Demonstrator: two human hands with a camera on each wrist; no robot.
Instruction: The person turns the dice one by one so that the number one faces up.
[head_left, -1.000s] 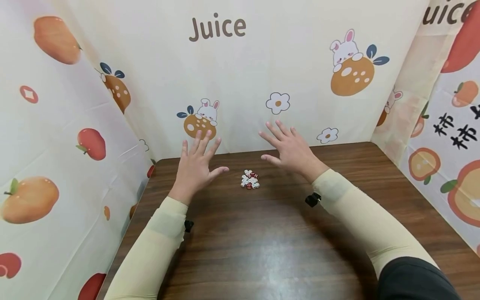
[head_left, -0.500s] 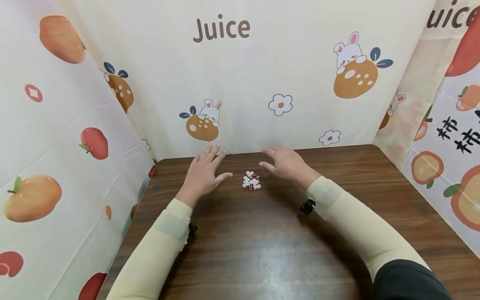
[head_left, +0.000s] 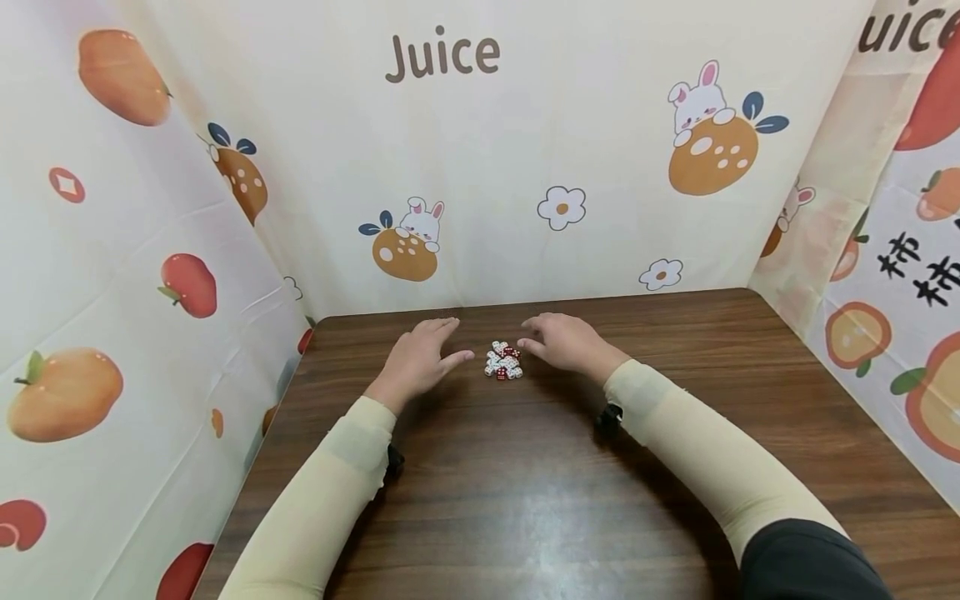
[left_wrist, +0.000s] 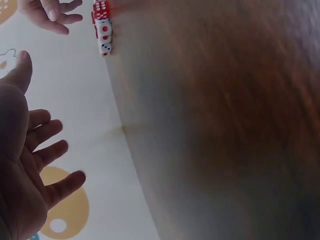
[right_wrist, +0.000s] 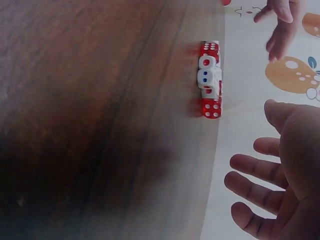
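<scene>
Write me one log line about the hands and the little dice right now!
dice: red and white, clustered on table; left hand: empty, left of dice; right hand: empty, right of dice; contact: none visible

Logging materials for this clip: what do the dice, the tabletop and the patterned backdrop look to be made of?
Dice: probably hard plastic, smooth; the red ones look translucent, with a red tint beside them.
Tabletop: satin wood-grain, with a streaked brown pattern and a bright glare; real wood or laminate, I can't tell.
Backdrop: likely thin matte fabric, judging by its creases.
</scene>
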